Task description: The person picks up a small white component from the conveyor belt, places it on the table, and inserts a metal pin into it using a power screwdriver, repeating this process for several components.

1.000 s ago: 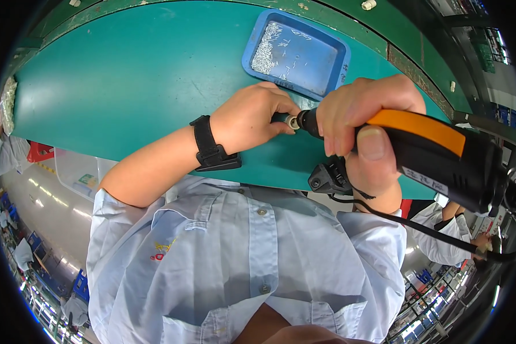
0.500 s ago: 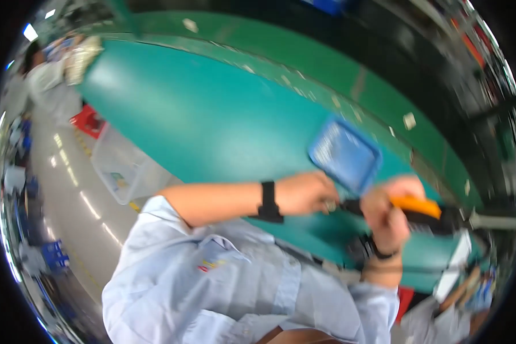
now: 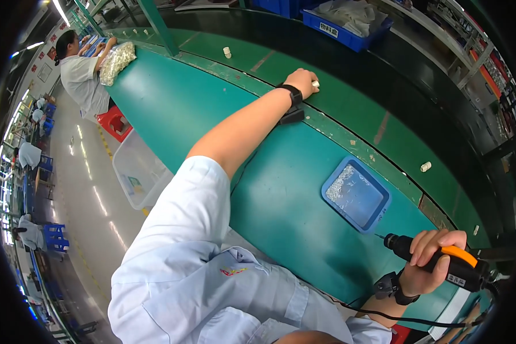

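Observation:
My left arm stretches far forward over the table's back rail, and my left hand (image 3: 301, 83) is over the dark green belt. Its fingers are closed on a small white part (image 3: 315, 84), mostly hidden by them. At the near right, my right hand (image 3: 427, 259) is wrapped round a black and orange electric screwdriver (image 3: 460, 259), its thin bit pointing left toward a blue tray (image 3: 327, 193). Many tiny shiny metal pieces, too small to name surely, lie in that tray. Both wrists wear black bands.
More small white parts (image 3: 425, 166) stand on the green belt (image 3: 350, 109) beyond the teal tabletop (image 3: 281, 189). A cable runs from the screwdriver past my right forearm. A clear plastic bin (image 3: 133, 172) is at left; a co-worker (image 3: 80, 71) sits by a bag of parts (image 3: 118, 62).
My left hand has gone from close beside the screwdriver's tip out to the belt at the far side. My right hand, still holding the screwdriver, has moved right and nearer to me.

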`<action>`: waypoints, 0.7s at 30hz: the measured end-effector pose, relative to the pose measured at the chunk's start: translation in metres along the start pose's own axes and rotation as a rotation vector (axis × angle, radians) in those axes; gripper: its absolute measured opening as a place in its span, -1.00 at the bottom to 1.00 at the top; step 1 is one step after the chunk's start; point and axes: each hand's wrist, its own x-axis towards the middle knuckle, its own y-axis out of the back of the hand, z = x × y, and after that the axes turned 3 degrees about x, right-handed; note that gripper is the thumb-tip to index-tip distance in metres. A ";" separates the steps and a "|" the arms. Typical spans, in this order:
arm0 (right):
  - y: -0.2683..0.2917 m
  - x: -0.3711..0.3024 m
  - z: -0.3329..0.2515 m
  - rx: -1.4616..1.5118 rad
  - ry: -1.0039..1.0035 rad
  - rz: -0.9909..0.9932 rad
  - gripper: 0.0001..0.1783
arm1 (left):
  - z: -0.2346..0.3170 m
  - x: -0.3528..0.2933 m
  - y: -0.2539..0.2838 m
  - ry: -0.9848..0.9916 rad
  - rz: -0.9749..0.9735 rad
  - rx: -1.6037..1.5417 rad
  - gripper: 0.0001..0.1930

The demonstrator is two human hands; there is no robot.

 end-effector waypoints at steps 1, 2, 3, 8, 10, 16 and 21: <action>0.001 0.000 0.001 -0.018 0.011 0.012 -0.68 | -0.004 0.009 -0.002 -0.008 -0.022 0.029 -0.65; 0.001 0.001 0.002 -0.017 0.010 0.011 -0.68 | -0.008 0.014 -0.005 -0.012 -0.043 0.060 -0.64; 0.004 0.002 0.004 -0.029 0.006 0.026 -0.68 | -0.006 0.015 -0.003 -0.015 -0.050 0.059 -0.64; 0.010 0.008 0.016 -0.077 -0.020 0.082 -0.69 | -0.048 0.014 0.033 0.104 0.340 -0.010 -0.65; 0.015 0.005 0.015 -0.073 -0.016 0.095 -0.69 | -0.087 0.010 0.067 0.200 0.651 0.040 -0.56; 0.016 0.010 0.022 -0.118 -0.035 0.153 -0.67 | -0.213 -0.001 0.098 0.398 0.719 0.114 -0.46; 0.016 0.011 0.026 -0.144 -0.010 0.212 -0.71 | -0.252 0.012 0.096 0.177 0.333 -0.084 -0.57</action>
